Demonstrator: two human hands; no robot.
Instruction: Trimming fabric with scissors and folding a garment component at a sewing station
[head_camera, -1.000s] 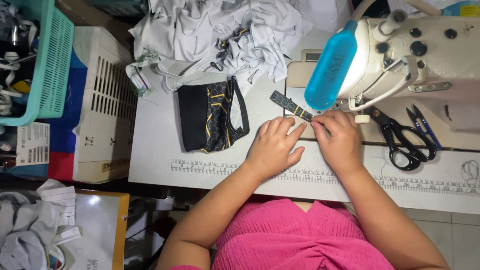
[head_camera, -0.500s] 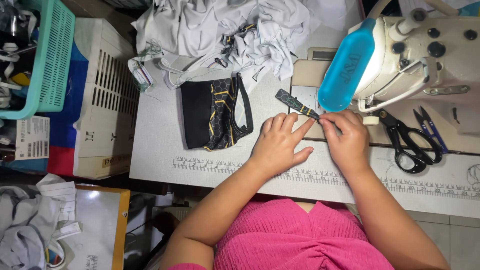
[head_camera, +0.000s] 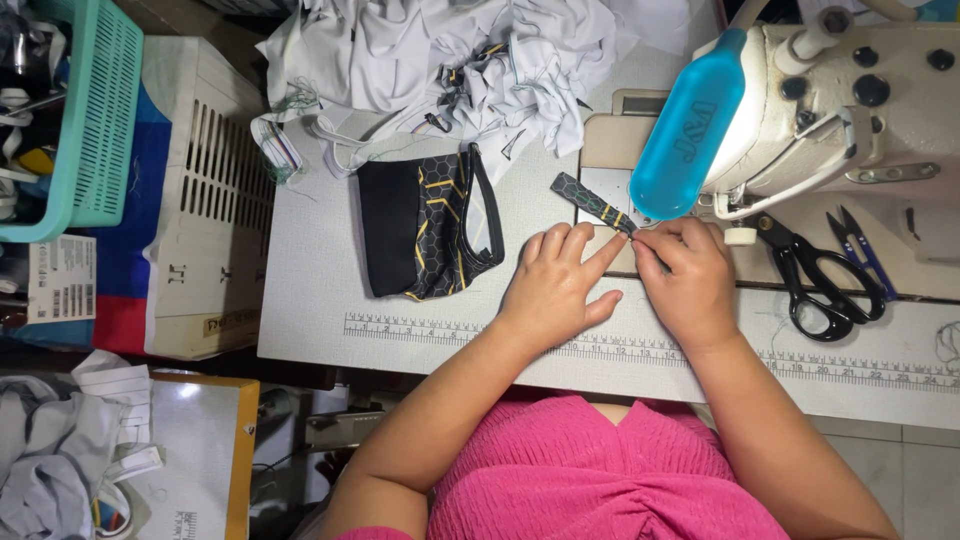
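A narrow dark strip of fabric with yellow markings (head_camera: 590, 201) lies on the white sewing table (head_camera: 310, 300), running toward the sewing machine (head_camera: 840, 100). My left hand (head_camera: 555, 285) presses flat on the table with its index finger on the strip's near end. My right hand (head_camera: 690, 275) pinches the same end just below the machine's blue cover (head_camera: 690, 125). A folded black piece with a hexagon pattern (head_camera: 425, 225) lies to the left of my left hand.
A heap of white fabric pieces (head_camera: 450, 60) sits at the table's far side. Black scissors (head_camera: 810, 285) and small blue snips (head_camera: 865, 250) lie right of my hands. A white crate (head_camera: 200, 200) and a green basket (head_camera: 90, 110) stand to the left.
My hands stay on the strip's end by the machine, nudging it slightly further under. The head view has shifted a little.
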